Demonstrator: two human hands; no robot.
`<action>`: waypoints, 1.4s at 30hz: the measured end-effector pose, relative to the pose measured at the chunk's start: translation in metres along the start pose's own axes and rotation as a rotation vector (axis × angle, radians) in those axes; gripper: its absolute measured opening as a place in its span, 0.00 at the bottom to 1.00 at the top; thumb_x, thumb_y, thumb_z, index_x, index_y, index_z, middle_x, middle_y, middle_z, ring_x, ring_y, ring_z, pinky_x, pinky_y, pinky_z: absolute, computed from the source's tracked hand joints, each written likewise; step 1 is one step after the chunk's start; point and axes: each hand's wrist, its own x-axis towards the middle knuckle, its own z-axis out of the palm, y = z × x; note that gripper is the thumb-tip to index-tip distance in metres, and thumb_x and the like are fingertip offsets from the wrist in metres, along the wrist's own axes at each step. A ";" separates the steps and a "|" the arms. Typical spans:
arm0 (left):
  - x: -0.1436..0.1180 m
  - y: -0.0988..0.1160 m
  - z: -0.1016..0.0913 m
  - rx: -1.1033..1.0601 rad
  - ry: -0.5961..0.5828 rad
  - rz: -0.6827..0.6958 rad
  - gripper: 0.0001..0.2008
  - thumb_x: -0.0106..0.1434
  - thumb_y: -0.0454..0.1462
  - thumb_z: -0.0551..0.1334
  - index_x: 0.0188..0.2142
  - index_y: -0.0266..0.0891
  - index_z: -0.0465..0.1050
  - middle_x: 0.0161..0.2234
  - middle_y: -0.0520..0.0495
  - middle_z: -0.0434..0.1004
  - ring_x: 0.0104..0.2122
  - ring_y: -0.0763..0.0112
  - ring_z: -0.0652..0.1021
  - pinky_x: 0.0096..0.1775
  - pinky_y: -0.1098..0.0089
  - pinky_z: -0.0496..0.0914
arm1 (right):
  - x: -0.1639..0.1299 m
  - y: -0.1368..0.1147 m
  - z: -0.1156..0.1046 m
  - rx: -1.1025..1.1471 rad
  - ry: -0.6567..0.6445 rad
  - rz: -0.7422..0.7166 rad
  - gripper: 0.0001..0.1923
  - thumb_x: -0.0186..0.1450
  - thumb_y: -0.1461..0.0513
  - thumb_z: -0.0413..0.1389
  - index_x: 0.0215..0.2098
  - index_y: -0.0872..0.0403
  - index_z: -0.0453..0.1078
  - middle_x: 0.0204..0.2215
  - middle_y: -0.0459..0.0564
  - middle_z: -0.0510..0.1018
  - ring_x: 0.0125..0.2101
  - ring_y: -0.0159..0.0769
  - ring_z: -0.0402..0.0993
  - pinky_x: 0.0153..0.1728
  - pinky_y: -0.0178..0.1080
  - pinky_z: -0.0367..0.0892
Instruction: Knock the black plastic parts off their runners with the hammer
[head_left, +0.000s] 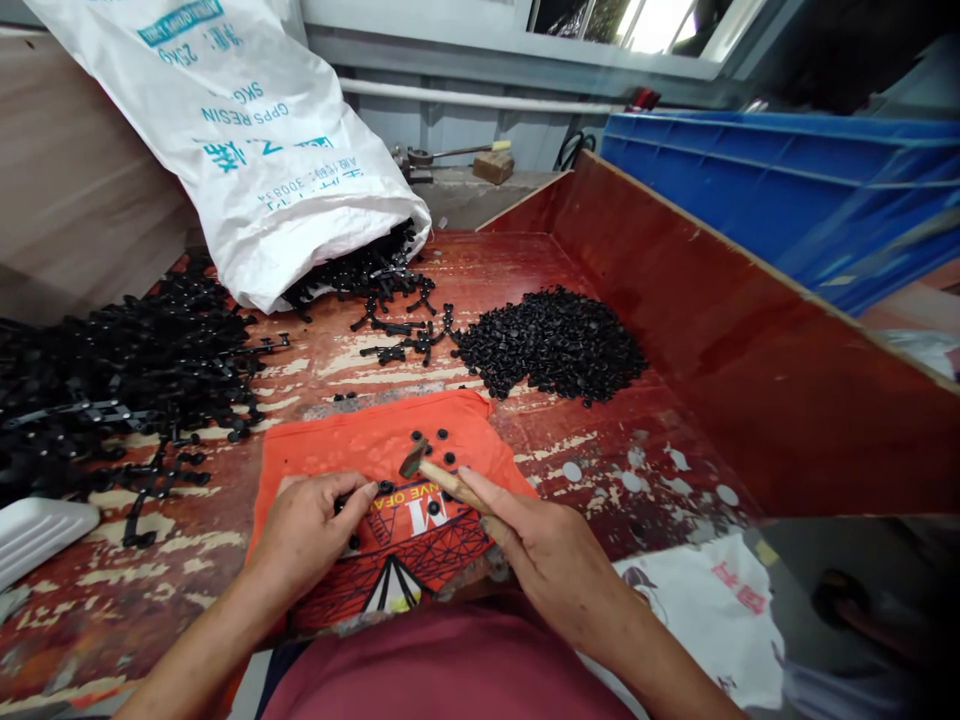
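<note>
Item: orange cloth (pixel 352 450), printed, spread on a worn red table (pixel 570 300); taken here as the landmark. Right hand (pixel 544 545): at the cloth's near right edge, fingers closed round the wooden handle of a small hammer (pixel 439 475), whose dark head lies over the cloth's middle, tilted up and to the left. Left hand (pixel 311 530): on the cloth's near left part, fingers curled and pinching a black part (pixel 384 488) against the fabric, just beside the hammer head; how much of the part lies under the fingers cannot be told. Loose caps (pixel 439 440): several small black round pieces scattered on the cloth beyond the hammer. Cap pile (pixel 551 345): a mound of the same small black pieces on the table, beyond the cloth and to its right. Sprues (pixel 397 335): a few black branched mouldings lying just beyond the cloth's far edge. Sprue heap (pixel 127 370): a large tangle of black mouldings left of the cloth. Sack (pixel 247 130): white woven bag with blue print, lying on its side beyond the cloth to the left, black mouldings spilling from its mouth. Crate (pixel 787 190): blue, behind the table's raised right wall, well apart from the cloth. White cloth (pixel 712 610): printed, near right of the orange one.
</note>
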 end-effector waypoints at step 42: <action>-0.003 0.007 0.008 0.207 0.032 -0.012 0.20 0.70 0.45 0.49 0.27 0.42 0.72 0.26 0.46 0.80 0.28 0.62 0.76 0.37 0.65 0.59 | 0.006 -0.005 0.029 -0.213 0.052 -0.078 0.29 0.72 0.63 0.48 0.71 0.46 0.53 0.36 0.50 0.84 0.34 0.40 0.81 0.36 0.37 0.73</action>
